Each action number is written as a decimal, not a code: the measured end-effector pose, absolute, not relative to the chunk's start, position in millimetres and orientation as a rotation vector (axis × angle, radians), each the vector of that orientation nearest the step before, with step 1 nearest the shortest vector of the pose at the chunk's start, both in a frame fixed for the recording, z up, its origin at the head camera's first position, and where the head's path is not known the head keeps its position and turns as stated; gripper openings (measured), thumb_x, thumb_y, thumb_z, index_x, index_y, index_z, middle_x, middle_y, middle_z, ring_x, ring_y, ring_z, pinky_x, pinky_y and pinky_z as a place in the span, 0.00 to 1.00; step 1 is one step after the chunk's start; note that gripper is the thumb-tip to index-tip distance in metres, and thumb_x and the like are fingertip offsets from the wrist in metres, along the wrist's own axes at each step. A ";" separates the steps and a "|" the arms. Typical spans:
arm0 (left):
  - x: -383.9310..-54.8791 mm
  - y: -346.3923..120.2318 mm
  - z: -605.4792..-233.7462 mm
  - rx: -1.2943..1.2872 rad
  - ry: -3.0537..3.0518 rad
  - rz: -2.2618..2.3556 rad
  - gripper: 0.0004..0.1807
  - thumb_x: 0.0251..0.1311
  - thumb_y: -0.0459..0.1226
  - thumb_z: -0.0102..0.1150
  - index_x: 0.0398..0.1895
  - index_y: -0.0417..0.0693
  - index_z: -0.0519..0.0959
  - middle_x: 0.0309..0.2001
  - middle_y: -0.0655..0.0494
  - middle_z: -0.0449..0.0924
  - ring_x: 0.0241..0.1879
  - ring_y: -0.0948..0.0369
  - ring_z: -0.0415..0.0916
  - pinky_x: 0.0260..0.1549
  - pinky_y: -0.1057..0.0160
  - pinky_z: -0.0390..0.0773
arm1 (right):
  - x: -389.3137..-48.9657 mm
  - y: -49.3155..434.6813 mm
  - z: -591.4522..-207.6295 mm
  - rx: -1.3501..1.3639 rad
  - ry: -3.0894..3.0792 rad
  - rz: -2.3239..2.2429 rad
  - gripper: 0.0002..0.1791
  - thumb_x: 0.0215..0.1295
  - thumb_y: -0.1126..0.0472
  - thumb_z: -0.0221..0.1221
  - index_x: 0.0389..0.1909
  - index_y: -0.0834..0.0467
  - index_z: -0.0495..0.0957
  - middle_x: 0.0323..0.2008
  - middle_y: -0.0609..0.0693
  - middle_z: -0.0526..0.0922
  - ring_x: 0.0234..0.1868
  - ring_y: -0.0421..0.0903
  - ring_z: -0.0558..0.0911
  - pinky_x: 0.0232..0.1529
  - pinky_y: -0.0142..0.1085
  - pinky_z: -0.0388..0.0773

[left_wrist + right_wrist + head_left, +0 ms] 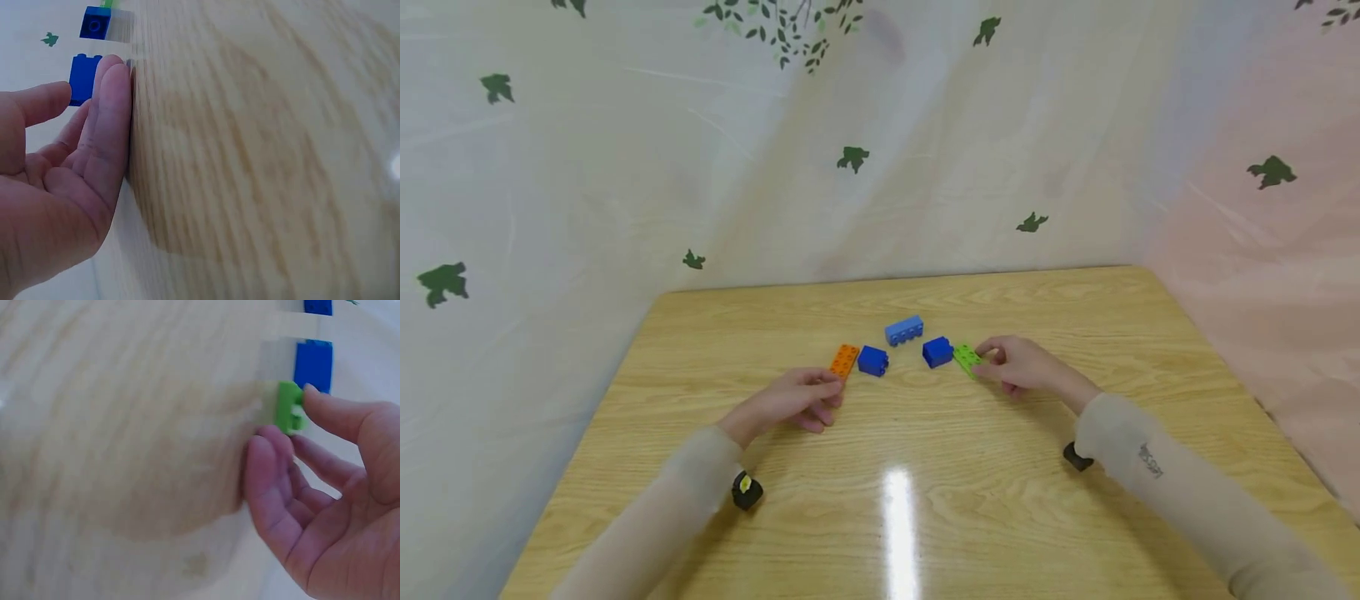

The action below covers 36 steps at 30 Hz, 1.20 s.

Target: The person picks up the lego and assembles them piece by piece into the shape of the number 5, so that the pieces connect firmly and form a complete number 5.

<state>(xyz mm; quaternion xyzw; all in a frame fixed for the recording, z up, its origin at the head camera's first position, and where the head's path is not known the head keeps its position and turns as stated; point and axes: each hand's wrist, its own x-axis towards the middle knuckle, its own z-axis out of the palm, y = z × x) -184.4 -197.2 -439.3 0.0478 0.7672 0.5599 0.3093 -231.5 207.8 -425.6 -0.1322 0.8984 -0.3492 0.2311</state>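
An orange brick [844,360] with studs on top lies flat on the table, its near end at my left hand's fingertips. My left hand [797,398] has its thumb and fingers apart; in the left wrist view the fingers hide the orange brick. Beside that brick is a dark blue brick [872,361]. On the other side my right hand [1018,364] pinches the near end of a flat green brick [287,407] between thumb and fingers. A second dark blue brick [937,352] sits close by its left end. Farther back is a longer, lighter blue brick [904,331].
The wooden table [925,500] carries the bricks around its middle. A pale curtain [760,183] with leaf prints hangs along the back and sides. A small black device [747,492] hangs under the left sleeve, another [1078,457] under the right.
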 end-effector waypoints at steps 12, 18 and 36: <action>-186.6 -183.3 -438.8 0.053 2.108 1.414 0.22 0.75 0.46 0.55 0.62 0.40 0.75 0.44 0.46 0.82 0.29 0.55 0.83 0.31 0.57 0.86 | -226.1 205.2 -424.0 -0.482 2.309 -0.923 0.25 0.69 0.55 0.65 0.64 0.58 0.77 0.26 0.53 0.78 0.23 0.46 0.77 0.25 0.38 0.80; -185.2 -173.3 -434.6 0.181 2.076 1.394 0.26 0.73 0.47 0.57 0.67 0.42 0.73 0.47 0.47 0.83 0.34 0.54 0.84 0.34 0.55 0.87 | -218.8 185.7 -425.3 -0.539 2.288 -0.976 0.20 0.69 0.56 0.65 0.61 0.54 0.81 0.26 0.52 0.78 0.22 0.45 0.75 0.22 0.36 0.75; -189.5 -137.7 -438.2 0.246 2.083 1.384 0.25 0.62 0.41 0.71 0.60 0.42 0.76 0.40 0.48 0.84 0.33 0.55 0.82 0.32 0.56 0.86 | -205.0 130.8 -436.1 -0.590 2.229 -1.056 0.16 0.70 0.58 0.65 0.55 0.58 0.82 0.26 0.51 0.83 0.21 0.44 0.81 0.22 0.37 0.82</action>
